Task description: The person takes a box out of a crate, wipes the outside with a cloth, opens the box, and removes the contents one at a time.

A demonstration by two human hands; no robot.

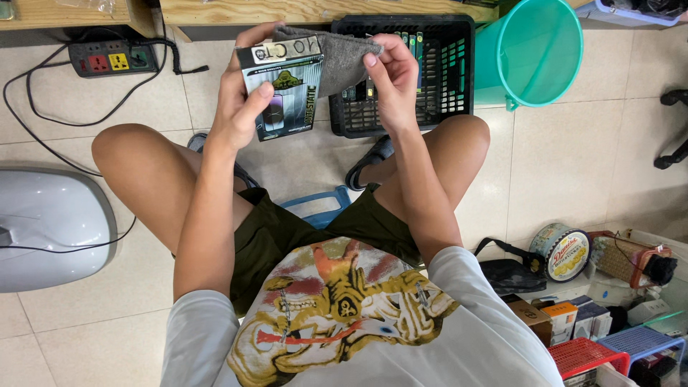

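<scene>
Knees apart over the floor, left hand (240, 107) clenched the box (283, 89) upright, long axis vertical, while right hand (393, 75) pinched the grey cloth (337, 57) draped just right of it, touching its top edge.

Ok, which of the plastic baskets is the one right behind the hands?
The black slatted basket on the floor beyond the knees. The red basket and blue basket sit at lower right, beside the person.

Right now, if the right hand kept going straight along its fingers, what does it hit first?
The right hand points up and left, pinching the grey cloth. Straight on, it would likely meet the flat printed package in the left hand, though depth from this head view is uncertain.
</scene>
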